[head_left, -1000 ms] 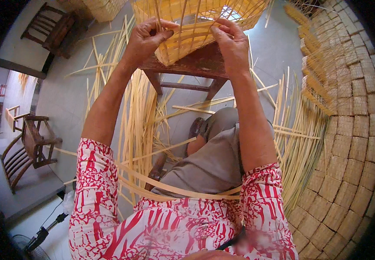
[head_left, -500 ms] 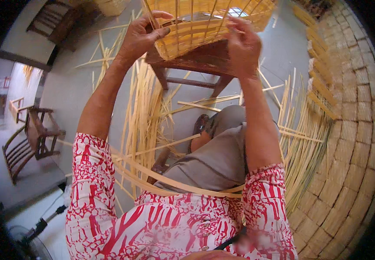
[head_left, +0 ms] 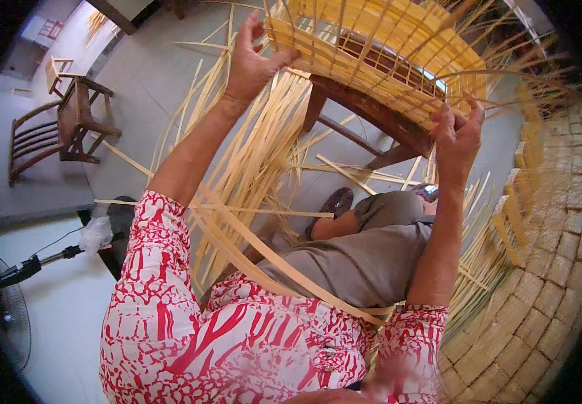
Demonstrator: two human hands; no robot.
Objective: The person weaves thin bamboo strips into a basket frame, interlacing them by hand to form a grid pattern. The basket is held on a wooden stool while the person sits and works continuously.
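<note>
A half-woven yellow basket (head_left: 365,71) of flat bamboo strips rests on a dark wooden stool (head_left: 358,108), with its thin uprights still bare above the woven band. My left hand (head_left: 254,67) is at its near left corner, thumb along the front side and fingers bent by the edge. At the near right corner my right hand (head_left: 456,138) has its fingers closed on the woven side; whether it also pinches a loose strip is hidden. Long bare strip ends (head_left: 506,50) fan out from the basket's right side. Two pale strips (head_left: 284,262) curve across my lap.
Loose pale strips (head_left: 257,158) lie heaped on the floor left of the stool, more (head_left: 483,262) to the right. Stacked woven pieces (head_left: 540,316) line the right side. A wooden chair (head_left: 76,121) and a black fan (head_left: 8,306) stand at the left.
The view has turned, so basket and stool appear farther right and tilted. My right hand, in front of the basket's side before, is now at its near right corner. The fanned strip ends have come into view.
</note>
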